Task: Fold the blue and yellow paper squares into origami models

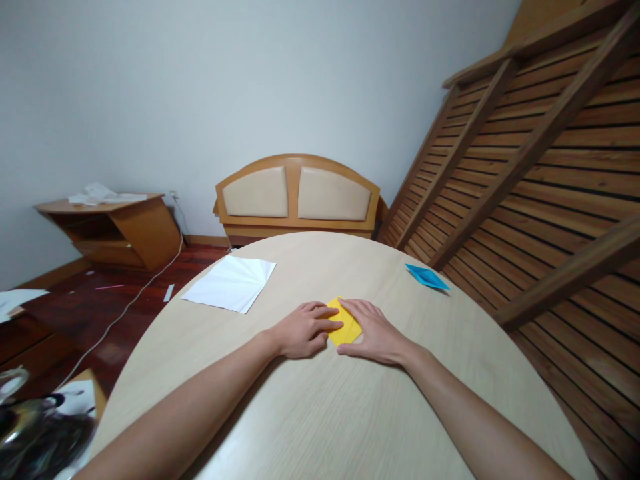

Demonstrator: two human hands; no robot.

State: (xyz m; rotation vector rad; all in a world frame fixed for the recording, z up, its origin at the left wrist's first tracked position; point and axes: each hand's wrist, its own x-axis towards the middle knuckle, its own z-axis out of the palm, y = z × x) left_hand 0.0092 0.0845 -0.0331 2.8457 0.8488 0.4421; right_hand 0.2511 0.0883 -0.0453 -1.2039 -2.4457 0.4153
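While both sets of fingers lie flat and spread, pressing rather than gripping, I see the yellow paper (pixel 345 325) pinned between them on the bench (pixel 320 413): the left hand (pixel 301 330) covers its left edge, with one fingertip stretched across onto the sheet, and the right hand (pixel 376 331) rests on its right corner. The folded piece sits as a diamond directly under the fingertips, its long axis running from near me toward the far side, so both hands are equally close. Outward, I count one yellow piece, one white sheet (pixel 231 283) to the far left, creased and lying flat, and one blue folded paper (pixel 427 276) well apart to the far right near the bench edge.
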